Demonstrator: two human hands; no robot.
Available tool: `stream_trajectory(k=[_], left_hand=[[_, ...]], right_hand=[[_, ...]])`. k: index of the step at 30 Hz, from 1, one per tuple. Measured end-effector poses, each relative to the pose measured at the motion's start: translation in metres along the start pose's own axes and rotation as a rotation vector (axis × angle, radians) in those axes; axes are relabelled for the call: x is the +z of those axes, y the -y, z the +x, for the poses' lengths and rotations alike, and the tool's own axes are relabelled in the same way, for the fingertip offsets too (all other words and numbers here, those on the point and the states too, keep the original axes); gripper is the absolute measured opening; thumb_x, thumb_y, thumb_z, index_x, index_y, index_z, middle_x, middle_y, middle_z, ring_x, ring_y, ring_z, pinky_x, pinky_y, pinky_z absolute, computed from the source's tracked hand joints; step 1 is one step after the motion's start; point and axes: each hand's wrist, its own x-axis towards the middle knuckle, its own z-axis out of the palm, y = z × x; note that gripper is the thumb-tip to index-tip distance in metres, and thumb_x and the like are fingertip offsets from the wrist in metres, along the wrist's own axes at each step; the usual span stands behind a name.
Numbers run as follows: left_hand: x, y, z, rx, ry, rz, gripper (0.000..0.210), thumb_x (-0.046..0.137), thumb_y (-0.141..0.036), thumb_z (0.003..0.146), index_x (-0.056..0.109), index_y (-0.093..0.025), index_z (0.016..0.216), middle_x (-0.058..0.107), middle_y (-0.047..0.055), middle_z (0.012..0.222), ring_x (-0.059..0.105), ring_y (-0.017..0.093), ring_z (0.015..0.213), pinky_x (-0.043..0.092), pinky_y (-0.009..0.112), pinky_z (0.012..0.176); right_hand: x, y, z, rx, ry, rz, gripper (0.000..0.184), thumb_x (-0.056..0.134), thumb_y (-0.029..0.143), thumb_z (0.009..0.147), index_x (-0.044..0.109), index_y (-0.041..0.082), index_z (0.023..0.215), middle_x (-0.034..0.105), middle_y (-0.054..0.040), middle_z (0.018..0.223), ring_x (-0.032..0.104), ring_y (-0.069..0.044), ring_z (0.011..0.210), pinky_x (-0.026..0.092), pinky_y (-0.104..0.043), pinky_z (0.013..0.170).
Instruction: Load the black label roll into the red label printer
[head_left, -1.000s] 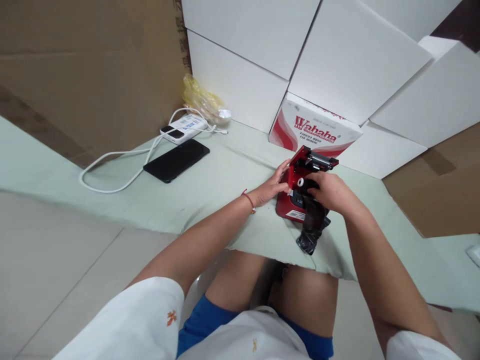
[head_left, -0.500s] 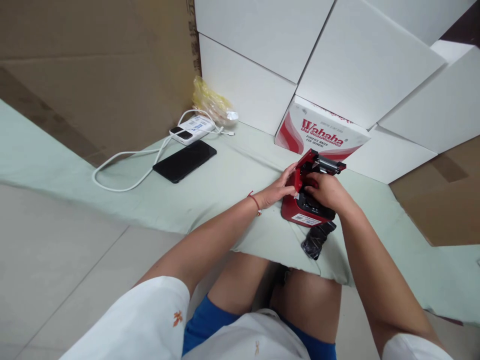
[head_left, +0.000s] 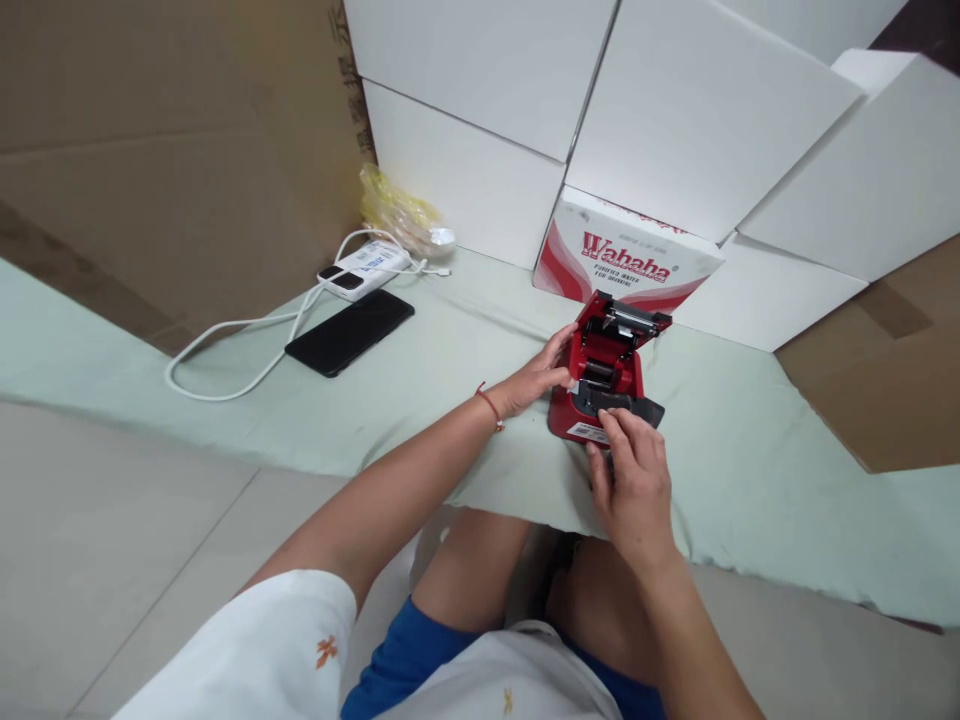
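A small red-and-black label printer [head_left: 559, 418] stands on the cloth-covered surface with its lid [head_left: 634, 318] raised, and a dark roller shows inside. My left hand [head_left: 536, 380] grips the printer's left side, thumb toward me and fingers behind. My right hand [head_left: 636, 475] is at the printer's front, its fingers closed on the edge of a flat black piece [head_left: 646, 408]. This piece lies across the front opening and juts out to the right. Whether it is loose or attached I cannot tell. A white label [head_left: 587, 432] is on the front face, partly behind my right fingers.
A Wahaha carton [head_left: 626, 250] stands behind the printer against stacked white boxes [head_left: 480, 170]. To the left lie a black phone [head_left: 350, 332], a white power bank [head_left: 367, 268] with a looped cable [head_left: 217, 396], and a yellowish plastic bag [head_left: 401, 215]. Brown cardboard boxes [head_left: 877, 370] flank both sides.
My right hand has come out of the printer's interior toward me and now holds the black piece at the front. A crumpled black wrapper in front is now mostly hidden. The view has shifted slightly.
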Motion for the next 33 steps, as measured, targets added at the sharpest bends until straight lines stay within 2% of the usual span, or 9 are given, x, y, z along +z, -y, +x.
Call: stream_trajectory(k=[3,6,10,13,15,17,21,26,33], left_hand=[[0.002,0.003,-0.004,0.02,-0.018,-0.001,0.107,0.072,-0.027,0.072,0.027,-0.029,0.168,0.024,0.008,0.181,0.02,0.032,0.17,0.015,0.05,0.14],[0.002,0.007,-0.006,0.015,-0.097,0.019,0.103,0.07,-0.031,0.074,0.028,-0.03,0.168,0.023,0.007,0.182,0.019,0.031,0.17,0.016,0.05,0.139],[0.0,-0.008,0.012,0.084,-0.267,0.263,0.083,0.063,-0.041,0.088,0.036,-0.027,0.164,0.025,0.007,0.181,0.018,0.028,0.171,0.014,0.047,0.14],[0.006,-0.035,0.038,0.159,-0.353,0.348,0.059,0.052,-0.047,0.098,0.052,-0.022,0.152,0.046,0.009,0.171,0.035,0.025,0.164,0.022,0.043,0.138],[0.013,-0.052,0.052,0.146,-0.32,0.307,0.054,0.05,-0.049,0.101,0.057,-0.019,0.146,0.061,0.012,0.157,0.05,0.026,0.153,0.032,0.045,0.133],[0.02,-0.063,0.055,0.131,-0.302,0.32,0.051,0.049,-0.049,0.102,0.062,-0.017,0.139,0.066,0.014,0.149,0.057,0.027,0.145,0.04,0.045,0.128],[0.028,-0.069,0.026,0.189,-0.249,0.468,0.048,0.048,-0.057,0.104,0.071,-0.02,0.124,0.07,0.01,0.143,0.063,0.027,0.134,0.046,0.044,0.121],[0.029,-0.057,-0.017,0.225,-0.199,0.53,0.061,0.039,-0.065,0.107,0.079,-0.021,0.092,0.08,0.01,0.115,0.07,0.028,0.124,0.044,0.049,0.124],[0.03,-0.021,-0.023,0.383,-0.289,0.501,0.054,0.046,-0.059,0.107,0.078,-0.022,0.085,0.081,0.01,0.102,0.072,0.028,0.115,0.049,0.053,0.114]], right_hand=[[0.007,0.005,-0.003,0.057,-0.02,-0.008,0.057,0.055,0.021,0.105,0.045,0.028,0.161,0.062,-0.0167,0.141,0.057,-0.034,0.13,0.052,-0.058,0.108],[0.012,0.01,-0.004,0.099,-0.035,-0.015,0.061,0.055,0.02,0.104,0.043,0.027,0.163,0.061,-0.0179,0.142,0.054,-0.036,0.13,0.052,-0.059,0.108],[0.016,0.011,-0.003,0.113,-0.043,-0.021,0.063,0.054,0.018,0.103,0.041,0.029,0.163,0.06,-0.0175,0.141,0.054,-0.037,0.129,0.052,-0.059,0.108],[0.018,0.009,-0.004,0.108,-0.049,-0.019,0.064,0.053,0.017,0.103,0.039,0.029,0.164,0.059,-0.0172,0.141,0.055,-0.037,0.129,0.052,-0.06,0.108],[0.019,0.009,-0.005,0.104,-0.056,-0.016,0.065,0.053,0.017,0.102,0.038,0.028,0.164,0.059,-0.0178,0.142,0.054,-0.037,0.13,0.051,-0.06,0.11],[0.02,0.009,-0.006,0.105,-0.06,-0.008,0.065,0.053,0.017,0.102,0.039,0.026,0.164,0.059,-0.0181,0.143,0.054,-0.037,0.132,0.05,-0.061,0.111],[0.022,0.009,-0.007,0.115,-0.059,0.007,0.064,0.051,0.017,0.103,0.037,0.027,0.165,0.059,-0.0177,0.145,0.053,-0.037,0.135,0.049,-0.061,0.113],[0.023,0.008,-0.009,0.106,-0.07,-0.003,0.061,0.052,0.017,0.104,0.039,0.025,0.163,0.059,-0.0179,0.145,0.052,-0.036,0.135,0.048,-0.058,0.114],[0.022,0.007,-0.006,0.094,-0.079,0.008,0.052,0.054,0.017,0.104,0.048,0.021,0.156,0.06,-0.0174,0.142,0.053,-0.033,0.132,0.049,-0.055,0.113]])
